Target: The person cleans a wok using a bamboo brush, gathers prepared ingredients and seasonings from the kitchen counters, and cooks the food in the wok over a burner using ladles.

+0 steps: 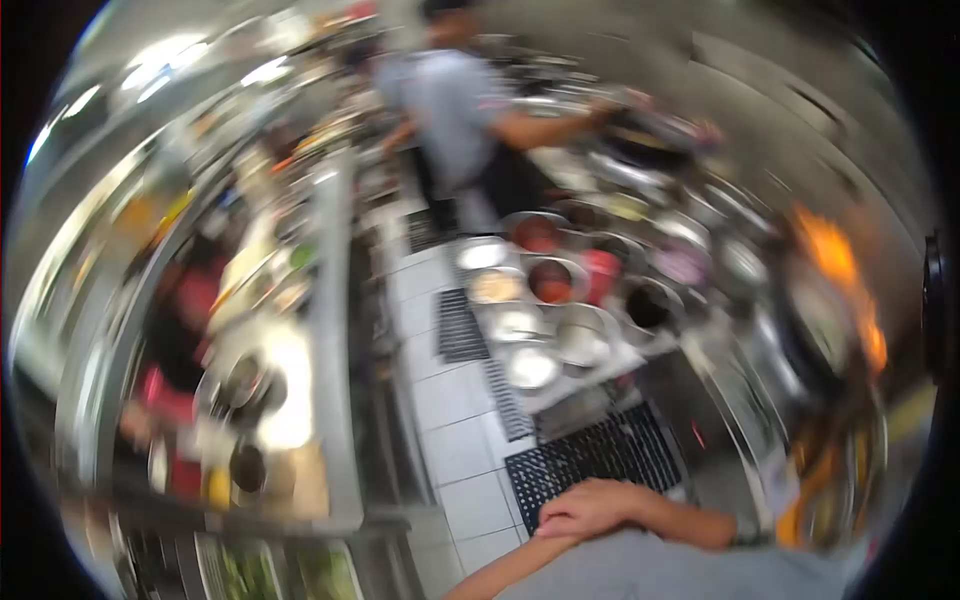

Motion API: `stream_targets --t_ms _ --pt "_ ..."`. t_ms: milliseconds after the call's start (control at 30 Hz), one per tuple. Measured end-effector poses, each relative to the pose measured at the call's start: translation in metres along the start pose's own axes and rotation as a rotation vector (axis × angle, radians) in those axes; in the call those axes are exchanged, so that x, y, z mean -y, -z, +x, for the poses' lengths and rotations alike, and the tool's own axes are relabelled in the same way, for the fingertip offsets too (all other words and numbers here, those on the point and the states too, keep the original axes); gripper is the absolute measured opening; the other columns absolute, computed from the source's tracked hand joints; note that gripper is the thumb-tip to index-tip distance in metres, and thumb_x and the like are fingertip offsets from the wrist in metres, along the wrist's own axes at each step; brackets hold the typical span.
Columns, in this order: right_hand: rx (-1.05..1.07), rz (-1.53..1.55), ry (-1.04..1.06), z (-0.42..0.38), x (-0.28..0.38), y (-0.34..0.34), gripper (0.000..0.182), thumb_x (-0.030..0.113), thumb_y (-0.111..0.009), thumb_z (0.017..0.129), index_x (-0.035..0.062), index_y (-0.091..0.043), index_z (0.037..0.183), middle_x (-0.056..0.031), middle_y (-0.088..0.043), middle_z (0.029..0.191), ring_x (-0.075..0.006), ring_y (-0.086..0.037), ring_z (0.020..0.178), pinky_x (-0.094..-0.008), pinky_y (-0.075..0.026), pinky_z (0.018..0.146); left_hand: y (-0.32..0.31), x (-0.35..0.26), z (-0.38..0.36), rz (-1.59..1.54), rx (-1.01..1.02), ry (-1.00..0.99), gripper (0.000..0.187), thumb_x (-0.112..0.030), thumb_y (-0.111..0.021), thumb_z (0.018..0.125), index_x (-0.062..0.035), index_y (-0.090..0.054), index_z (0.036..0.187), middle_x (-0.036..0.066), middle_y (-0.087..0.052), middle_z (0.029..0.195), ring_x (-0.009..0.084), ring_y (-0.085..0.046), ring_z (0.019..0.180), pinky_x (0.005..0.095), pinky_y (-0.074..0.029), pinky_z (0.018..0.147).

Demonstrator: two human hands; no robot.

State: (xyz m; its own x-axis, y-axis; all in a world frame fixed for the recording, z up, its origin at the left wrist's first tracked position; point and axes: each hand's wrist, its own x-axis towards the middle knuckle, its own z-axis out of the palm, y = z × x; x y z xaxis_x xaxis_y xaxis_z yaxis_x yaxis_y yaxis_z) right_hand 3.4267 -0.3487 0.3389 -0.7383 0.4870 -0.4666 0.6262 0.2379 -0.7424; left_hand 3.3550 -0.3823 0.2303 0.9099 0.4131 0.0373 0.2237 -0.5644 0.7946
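My right hand lies across my left wrist near the bottom of the head view, its fingers curled over it. My left forearm comes up from the bottom edge. My left hand is hidden behind the right one, so its fingers do not show. Both arms are held close to my body, over a grey garment. Below and beyond them is a black perforated floor mat.
Bowls of sauces and seasonings stand on a counter ahead. At right, flames rise beside a wok. A co-worker handles a dark pan at the far stove. Another person is behind the left counter. Motion blurs much.
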Motion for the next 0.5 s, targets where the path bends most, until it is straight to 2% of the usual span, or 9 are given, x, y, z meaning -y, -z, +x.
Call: stream_targets --t_ms 100,133,200,300,433,500 --pt "-0.081 0.046 0.0 -0.012 -0.006 -0.001 0.051 0.052 -0.039 0.089 0.0068 -0.06 0.101 -0.0182 -0.061 0.101 -0.0366 -0.056 0.097 -0.0447 -0.043 0.082 0.008 0.005 -0.002 0.059 0.024 -0.005 0.041 -0.024 -0.059 0.08 -0.0059 -0.052 0.116 0.017 -0.058 0.108 0.0324 -0.056 0.099 0.0401 -0.045 0.084" --pt "-0.161 0.109 -0.063 -0.022 -0.004 -0.002 0.051 0.052 -0.039 0.089 0.0068 -0.06 0.101 -0.0182 -0.061 0.101 -0.0366 -0.056 0.097 -0.0447 -0.043 0.082 0.011 0.005 0.001 0.058 0.032 -0.014 0.041 -0.024 -0.059 0.08 -0.0059 -0.052 0.116 0.017 -0.058 0.108 0.0324 -0.057 0.099 0.0401 -0.045 0.084" --pt "-0.175 0.053 -0.154 -0.039 -0.002 0.006 0.05 0.05 -0.04 0.089 0.005 -0.059 0.101 -0.0181 -0.061 0.1 -0.0373 -0.056 0.096 -0.0452 -0.043 0.083 0.014 0.005 0.013 0.071 0.052 -0.048 0.041 -0.024 -0.06 0.08 -0.0059 -0.052 0.117 0.017 -0.058 0.108 0.0323 -0.057 0.099 0.04 -0.045 0.084" --pt "-0.293 0.121 -0.105 -0.057 -0.034 -0.001 0.047 0.051 -0.044 0.087 0.0087 -0.059 0.098 -0.0165 -0.063 0.096 -0.037 -0.057 0.092 -0.0444 -0.044 0.08 0.006 0.004 0.045 0.096 0.071 -0.123 0.042 -0.025 -0.06 0.08 -0.0059 -0.051 0.117 0.017 -0.058 0.108 0.0322 -0.057 0.099 0.04 -0.045 0.084" --pt "-0.399 0.215 -0.132 -0.101 -0.069 -0.001 0.043 0.046 -0.05 0.087 0.0077 -0.059 0.104 -0.0157 -0.061 0.1 -0.0345 -0.056 0.096 -0.0423 -0.045 0.082 -0.016 0.011 0.095 0.146 0.038 -0.355 0.042 -0.025 -0.06 0.08 -0.0059 -0.051 0.117 0.017 -0.058 0.108 0.032 -0.057 0.099 0.0399 -0.045 0.084" --pt "-1.0 0.176 0.017 -0.151 -0.094 -0.005 0.039 0.036 -0.059 0.085 0.0062 -0.058 0.11 -0.0139 -0.059 0.106 -0.03 -0.055 0.1 -0.0387 -0.046 0.084 -0.023 0.016 0.126 0.163 0.0 -0.514 0.043 -0.025 -0.06 0.081 -0.0059 -0.051 0.118 0.017 -0.058 0.108 0.032 -0.057 0.099 0.0399 -0.045 0.084"
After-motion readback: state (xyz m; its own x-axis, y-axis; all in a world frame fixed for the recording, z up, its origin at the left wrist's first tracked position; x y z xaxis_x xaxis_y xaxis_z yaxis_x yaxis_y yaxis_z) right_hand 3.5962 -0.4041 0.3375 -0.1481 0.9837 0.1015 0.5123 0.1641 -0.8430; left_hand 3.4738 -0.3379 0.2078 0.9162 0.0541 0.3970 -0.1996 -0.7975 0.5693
